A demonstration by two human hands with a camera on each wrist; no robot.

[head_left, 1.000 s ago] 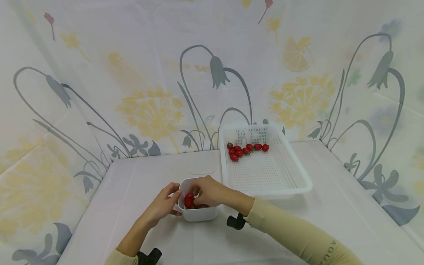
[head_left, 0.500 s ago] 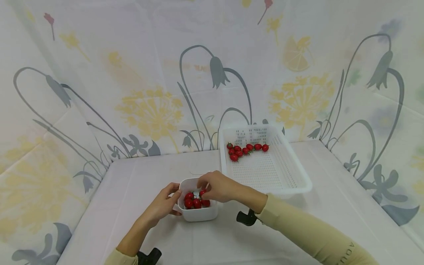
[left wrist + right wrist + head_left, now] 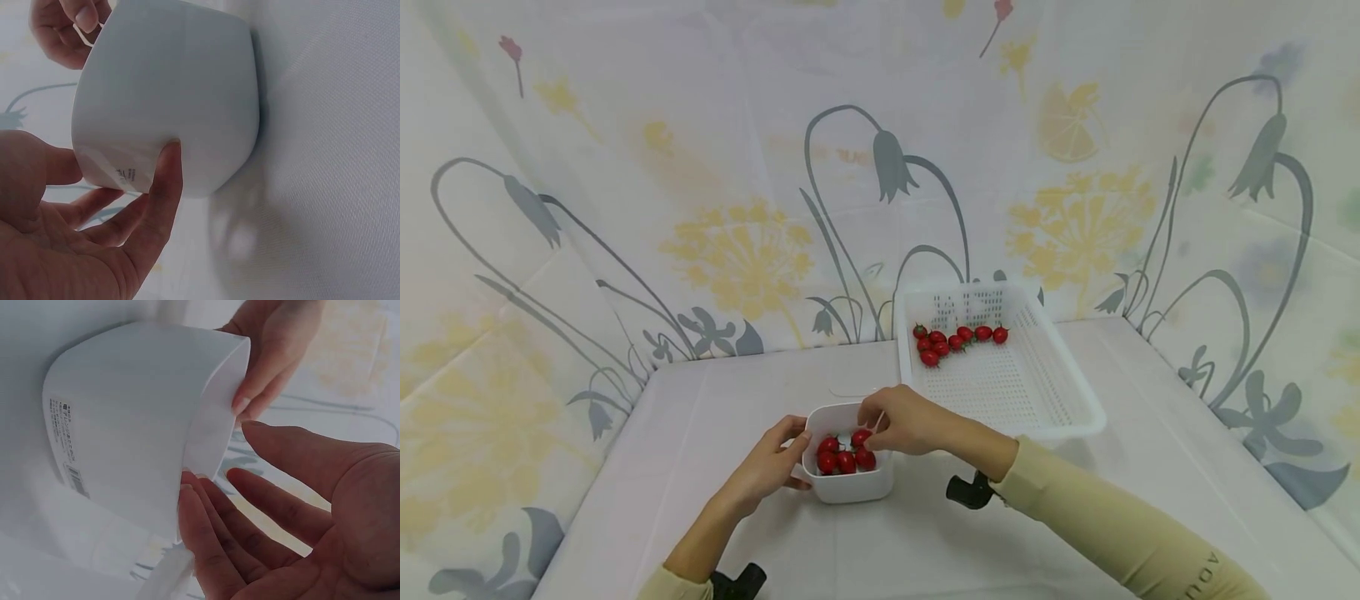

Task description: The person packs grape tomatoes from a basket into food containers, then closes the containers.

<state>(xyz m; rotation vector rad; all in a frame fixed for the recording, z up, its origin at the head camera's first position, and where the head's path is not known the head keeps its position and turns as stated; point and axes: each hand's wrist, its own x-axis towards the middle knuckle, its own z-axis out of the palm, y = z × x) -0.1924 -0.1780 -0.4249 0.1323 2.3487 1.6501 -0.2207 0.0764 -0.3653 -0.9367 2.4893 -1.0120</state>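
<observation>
Softly, evenly lit in the head view, with faint shadow beside the white box [image 3: 854, 489]. Dimmer and greyer in both wrist views, with soft-edged shadow on the tablecloth [image 3: 337, 137].

The left arm [image 3: 703, 533] stretches from the near left, left hand [image 3: 767, 462] gripping between thumb [image 3: 59, 165] and fingers [image 3: 164, 187]. The right arm [image 3: 988, 446] extends from the near right, right hand [image 3: 906, 421] loosely bent, thumb apart from fingers.

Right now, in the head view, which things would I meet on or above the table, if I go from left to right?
Left hand, white container with cherry tomatoes, right hand, white perforated basket with more cherry tomatoes.
</observation>
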